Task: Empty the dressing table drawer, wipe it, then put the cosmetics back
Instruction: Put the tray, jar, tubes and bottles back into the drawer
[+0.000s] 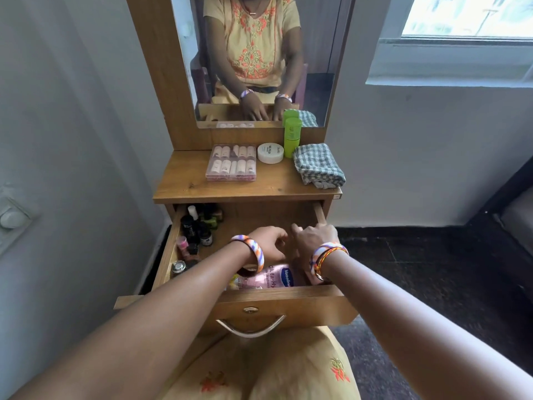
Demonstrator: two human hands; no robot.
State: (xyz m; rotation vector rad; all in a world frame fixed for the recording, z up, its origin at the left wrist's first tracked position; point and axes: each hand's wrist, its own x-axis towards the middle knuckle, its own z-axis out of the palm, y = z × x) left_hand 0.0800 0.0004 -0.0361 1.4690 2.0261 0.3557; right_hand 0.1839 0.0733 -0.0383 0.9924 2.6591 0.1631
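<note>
Reaching into the open drawer (pixel 245 295), I am curling the fingers of my left hand (pixel 269 245) and right hand (pixel 313 238) loosely above the pink Vaseline lotion bottle (pixel 274 277); whether they are pinching anything, I cannot tell. Nail polish bottles (pixel 199 229) are crowding the drawer's left side. I am judging it best to lift the lotion first, setting it on the bench (pixel 184 183) beside the checked cloth (pixel 318 166).

Small bottles (pixel 199 229) are crowding the drawer (pixel 288 306) along its left wall; a pink lotion bottle (pixel 271 277) is lying against its front edge; bare floor is showing toward its right rear corner
</note>
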